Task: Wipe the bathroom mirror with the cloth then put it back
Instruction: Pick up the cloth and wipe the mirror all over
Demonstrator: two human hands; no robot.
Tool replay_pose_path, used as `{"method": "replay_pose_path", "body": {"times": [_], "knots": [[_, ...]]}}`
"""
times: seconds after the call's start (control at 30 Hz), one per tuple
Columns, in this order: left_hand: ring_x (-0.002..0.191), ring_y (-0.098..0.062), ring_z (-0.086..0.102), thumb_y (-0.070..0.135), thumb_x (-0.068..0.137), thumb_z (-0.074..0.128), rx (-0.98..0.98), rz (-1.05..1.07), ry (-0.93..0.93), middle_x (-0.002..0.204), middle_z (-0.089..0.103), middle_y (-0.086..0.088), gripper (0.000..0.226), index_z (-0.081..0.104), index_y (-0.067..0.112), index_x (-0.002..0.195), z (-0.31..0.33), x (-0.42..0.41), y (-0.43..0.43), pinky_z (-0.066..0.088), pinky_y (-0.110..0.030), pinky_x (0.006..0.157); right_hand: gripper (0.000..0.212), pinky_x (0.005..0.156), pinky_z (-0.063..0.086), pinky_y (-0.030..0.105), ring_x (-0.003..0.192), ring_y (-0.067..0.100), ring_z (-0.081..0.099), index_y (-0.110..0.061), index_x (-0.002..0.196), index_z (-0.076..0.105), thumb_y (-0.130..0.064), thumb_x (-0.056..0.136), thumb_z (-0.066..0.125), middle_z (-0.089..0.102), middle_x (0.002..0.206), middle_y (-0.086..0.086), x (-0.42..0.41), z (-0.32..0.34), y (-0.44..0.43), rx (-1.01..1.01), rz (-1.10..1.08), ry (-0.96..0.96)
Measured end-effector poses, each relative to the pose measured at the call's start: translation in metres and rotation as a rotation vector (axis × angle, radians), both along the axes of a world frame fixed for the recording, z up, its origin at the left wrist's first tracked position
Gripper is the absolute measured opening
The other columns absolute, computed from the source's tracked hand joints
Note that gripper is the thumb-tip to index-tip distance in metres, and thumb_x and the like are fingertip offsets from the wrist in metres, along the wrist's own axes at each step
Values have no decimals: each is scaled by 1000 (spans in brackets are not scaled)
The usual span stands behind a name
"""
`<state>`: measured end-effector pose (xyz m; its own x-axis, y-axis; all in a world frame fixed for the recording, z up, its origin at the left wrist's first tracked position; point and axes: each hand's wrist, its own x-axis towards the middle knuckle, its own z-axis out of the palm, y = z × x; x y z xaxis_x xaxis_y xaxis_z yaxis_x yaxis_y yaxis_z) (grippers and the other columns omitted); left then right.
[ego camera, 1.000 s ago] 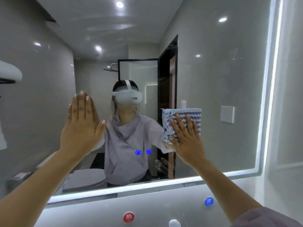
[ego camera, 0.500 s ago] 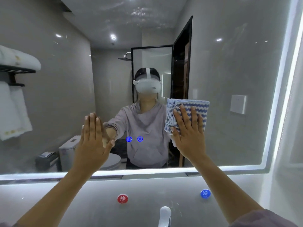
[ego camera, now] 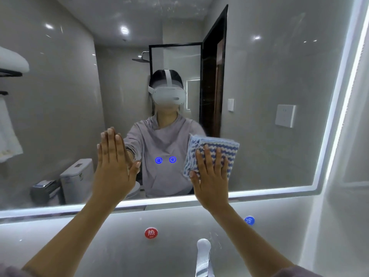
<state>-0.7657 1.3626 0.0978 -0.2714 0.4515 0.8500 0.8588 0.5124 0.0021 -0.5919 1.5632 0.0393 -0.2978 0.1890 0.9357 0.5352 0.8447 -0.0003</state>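
Pressing the folded blue-striped cloth (ego camera: 214,143) flat onto the mirror (ego camera: 269,76), low and right of centre, with the right hand (ego camera: 212,174), fingers straight, not clenched. Bracing the left hand (ego camera: 113,166) open-palmed against the glass, holding nothing. Tap (ego camera: 203,254) down below.

You are facing a red sticker (ego camera: 151,232) reading "热" and a blue sticker (ego camera: 249,220) reading "冷", below the mirror (ego camera: 259,76).

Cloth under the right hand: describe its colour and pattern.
The cloth has blue-and-white wavy stripes, seen in the head view.
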Motion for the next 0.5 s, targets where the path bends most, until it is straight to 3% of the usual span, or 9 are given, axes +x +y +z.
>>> {"method": "replay_pose_path", "body": {"times": [0.23,0.5], "knots": [[144,-45,7,57,96,11,24,-38,16,155,3,-27,82,3,-8,145,1,5,-1,14,-55,116,64,118,12,49,148,29,9,-24,154,10,-40,98,35,7,162,-1,-12,-51,-24,30,59,-148],[145,-42,2,56,93,17,5,5,15,155,-3,-24,84,1,-8,145,-1,4,0,9,-52,118,63,121,5,44,149,26,7,-26,152,20,-43,95,42,11,160,-4,-14,-67,-30,68,40,-218]]}}
